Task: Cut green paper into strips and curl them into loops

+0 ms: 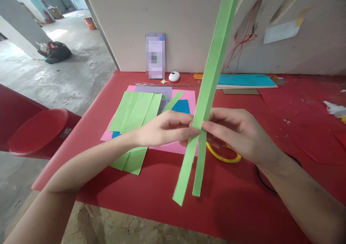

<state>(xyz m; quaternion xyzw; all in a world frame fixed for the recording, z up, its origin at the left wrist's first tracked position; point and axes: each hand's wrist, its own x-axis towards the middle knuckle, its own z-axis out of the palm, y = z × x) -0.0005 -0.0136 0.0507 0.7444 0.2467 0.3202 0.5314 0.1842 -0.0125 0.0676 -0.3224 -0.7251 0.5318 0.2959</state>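
Note:
A long green paper strip with a lengthwise crease stands up between my hands above the table. Its lower part is parted along the crease into two tails that hang down. My left hand pinches the left tail near the split. My right hand pinches the right tail at the same height. Below my right hand lie scissors with a yellow handle, mostly hidden. Beyond my left forearm, several green paper pieces lie over pink paper, with blue paper and purple paper among them.
A phone leans on the wall behind a white oval case. Light-blue sheets lie along the back of the red table. A red bucket is at left. A white glue bottle lies at right.

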